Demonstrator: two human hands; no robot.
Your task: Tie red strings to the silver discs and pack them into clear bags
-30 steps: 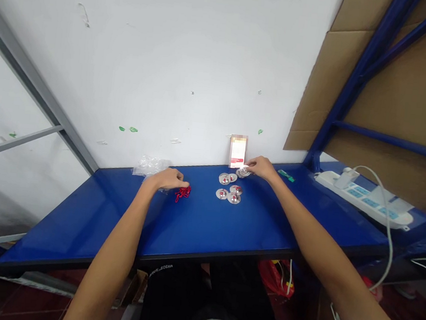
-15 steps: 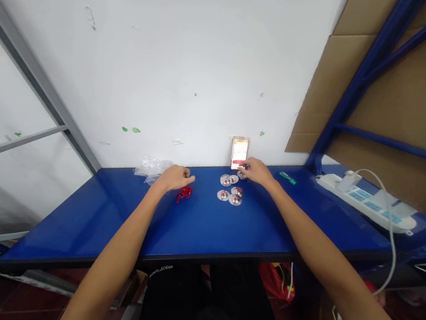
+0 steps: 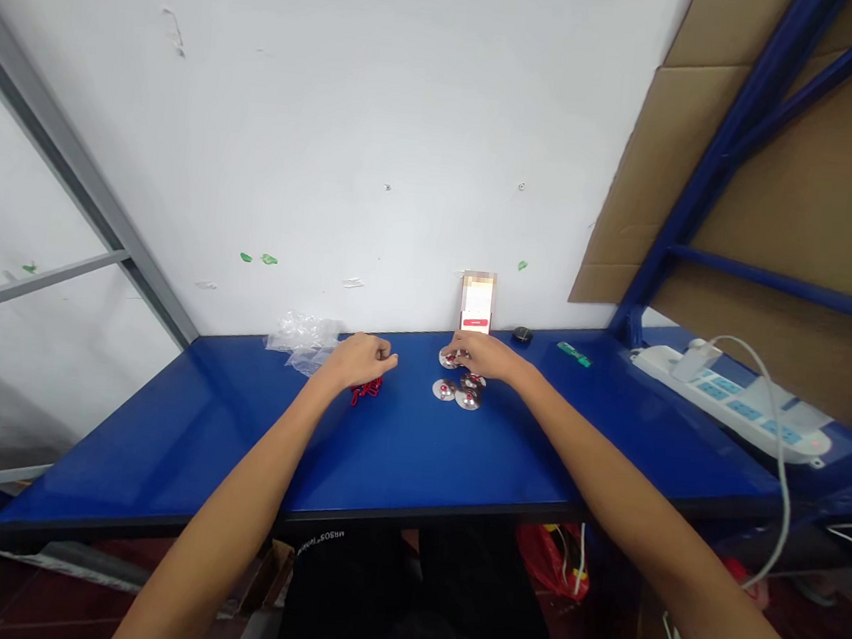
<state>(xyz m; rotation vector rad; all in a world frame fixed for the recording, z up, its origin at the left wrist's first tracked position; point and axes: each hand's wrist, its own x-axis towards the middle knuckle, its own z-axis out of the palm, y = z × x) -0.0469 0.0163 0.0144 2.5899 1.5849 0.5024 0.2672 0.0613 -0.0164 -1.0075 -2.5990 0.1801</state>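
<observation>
My left hand [image 3: 363, 359] hovers at the left over a small heap of red cords [image 3: 367, 390], fingers loosely curled and thumb apart, with nothing visible in it. My right hand [image 3: 487, 353] is over the back of a group of small silver cymbals, its fingertips closed on the rear-left cymbal [image 3: 447, 359]; the thumb is hidden. Several more cymbals lie flat just in front, among them a left one [image 3: 443, 391] and a front one [image 3: 467, 400]. They have domed middles with red at the centre. The hand covers part of the group.
A lit phone [image 3: 477, 309] leans on the wall behind the cymbals. Clear plastic bags [image 3: 304, 338] lie back left. To the right are a black rounded object [image 3: 522, 335], a green item [image 3: 574, 354] and a white power strip [image 3: 726, 404] on the blue table [image 3: 412, 469].
My right hand has moved left and slightly towards me, from beside the phone onto the rear cymbals, uncovering the black object. My left hand has shifted slightly right over the cords.
</observation>
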